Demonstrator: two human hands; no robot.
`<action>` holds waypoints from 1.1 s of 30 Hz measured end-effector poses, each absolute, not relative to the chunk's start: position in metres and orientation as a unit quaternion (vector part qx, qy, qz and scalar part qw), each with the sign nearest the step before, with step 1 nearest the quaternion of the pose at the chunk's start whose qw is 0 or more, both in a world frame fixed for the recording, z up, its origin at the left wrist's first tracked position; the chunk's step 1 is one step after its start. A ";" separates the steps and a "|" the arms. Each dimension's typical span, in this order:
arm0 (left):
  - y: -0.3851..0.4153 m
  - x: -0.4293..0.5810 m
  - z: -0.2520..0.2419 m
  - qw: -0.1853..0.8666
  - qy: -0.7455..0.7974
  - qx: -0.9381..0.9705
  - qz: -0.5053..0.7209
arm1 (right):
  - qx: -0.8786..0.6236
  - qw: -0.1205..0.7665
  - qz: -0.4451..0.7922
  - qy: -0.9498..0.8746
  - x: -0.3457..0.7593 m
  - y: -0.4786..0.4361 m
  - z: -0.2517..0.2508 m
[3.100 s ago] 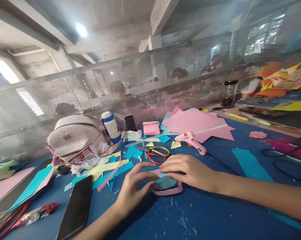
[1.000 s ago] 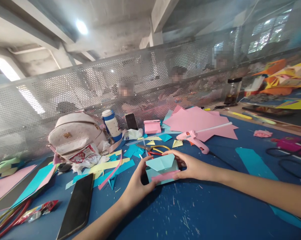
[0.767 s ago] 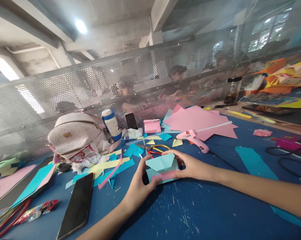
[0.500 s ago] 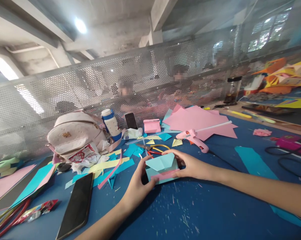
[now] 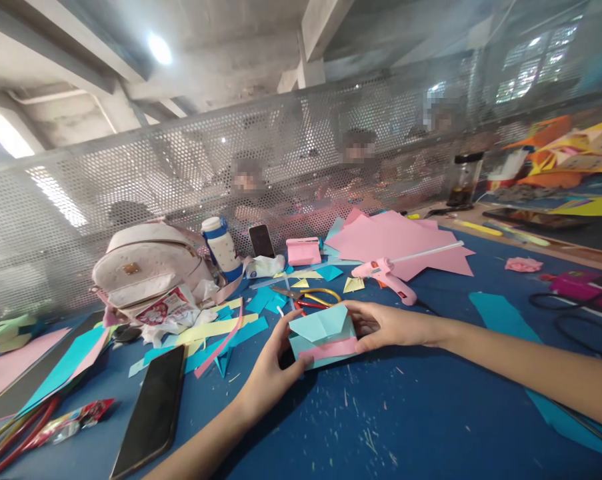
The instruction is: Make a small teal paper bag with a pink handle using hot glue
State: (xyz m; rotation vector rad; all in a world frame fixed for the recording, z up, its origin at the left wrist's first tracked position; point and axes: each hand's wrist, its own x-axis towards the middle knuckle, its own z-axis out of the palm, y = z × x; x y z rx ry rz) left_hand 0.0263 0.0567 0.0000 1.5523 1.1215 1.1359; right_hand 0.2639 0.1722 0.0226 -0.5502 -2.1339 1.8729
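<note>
A small light-blue folded paper piece [image 5: 323, 331] with a pink strip across its front stands upright on the blue table [image 5: 381, 427], held between both hands. My left hand [image 5: 272, 373] grips its left side with thumb on the front. My right hand [image 5: 381, 323] pinches its right side. Red-and-yellow scissors [image 5: 308, 298] lie just behind it, and a pink glue gun [image 5: 387, 277] lies to the right of them.
A black phone [image 5: 148, 413] lies at the front left beside cut paper strips [image 5: 215, 330]. A pale backpack [image 5: 148, 263], a bottle [image 5: 221, 248] and pink sheets [image 5: 395, 241] sit further back, before a perforated metal screen with people behind it. A teal strip [image 5: 501, 317] lies right.
Three seconds ago the piece lay flat under both hands; it now stands upright between them. In the last second it tipped slightly and both hands shifted a little.
</note>
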 end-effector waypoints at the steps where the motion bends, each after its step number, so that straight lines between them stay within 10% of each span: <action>1: 0.057 0.026 0.000 0.444 0.450 0.627 0.456 | -0.188 0.126 0.642 -0.733 0.263 0.172 0.022; 33: 0.057 0.014 0.004 0.521 0.391 0.616 0.442 | -0.207 0.122 0.650 -0.721 0.266 0.179 0.013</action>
